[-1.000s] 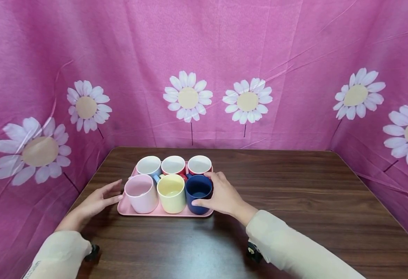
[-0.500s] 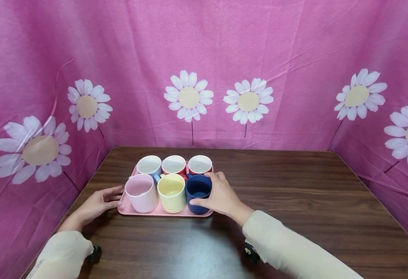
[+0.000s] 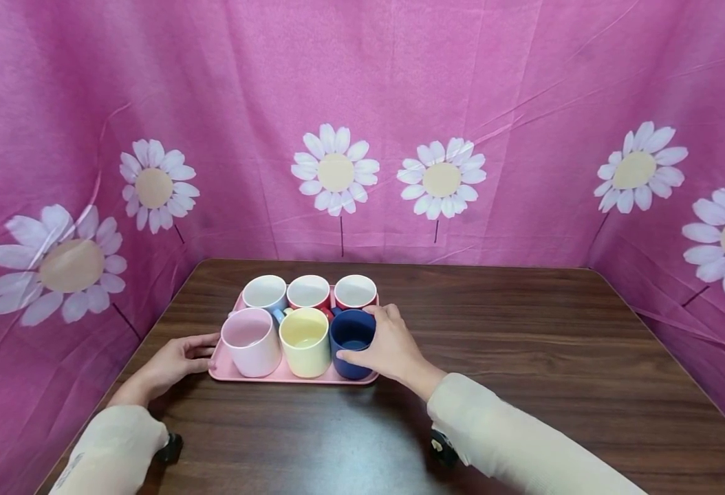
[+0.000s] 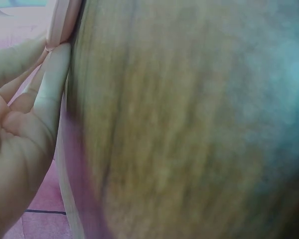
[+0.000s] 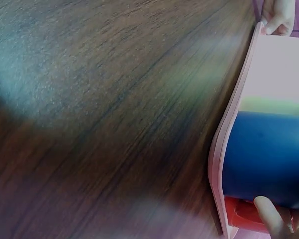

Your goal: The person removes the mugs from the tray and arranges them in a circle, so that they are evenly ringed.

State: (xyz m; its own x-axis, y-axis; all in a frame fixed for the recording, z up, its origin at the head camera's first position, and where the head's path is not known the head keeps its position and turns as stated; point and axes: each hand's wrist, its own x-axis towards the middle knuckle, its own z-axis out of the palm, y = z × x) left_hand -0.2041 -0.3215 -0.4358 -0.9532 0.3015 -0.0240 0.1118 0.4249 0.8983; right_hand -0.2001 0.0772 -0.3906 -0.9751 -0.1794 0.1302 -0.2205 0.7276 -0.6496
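A pink tray [image 3: 226,371] lies on the brown table with several mugs in two rows. Along its front stand a pale pink mug [image 3: 251,344], a yellow mug [image 3: 305,347] and a navy mug [image 3: 349,357]. My right hand [image 3: 393,347] grips the navy mug, thumb across its front and fingers around its far right side. At the tray's left edge, my left hand [image 3: 173,361] touches the rim with thumb and fairly straight fingers. In the left wrist view those fingertips [image 4: 60,55] meet the rim [image 4: 63,22].
Behind the front row are a light blue mug [image 3: 265,292] and two red mugs, a middle one [image 3: 309,292] and a right one [image 3: 355,292], all white inside. The wooden table [image 3: 523,357] extends to the right. A pink curtain [image 3: 387,82] with daisies encloses the table's back and sides.
My left hand has come in against the tray's left edge, its fingers drawing closer together. The right thumb has slid slightly left over the navy mug. Tray and mugs stay put.
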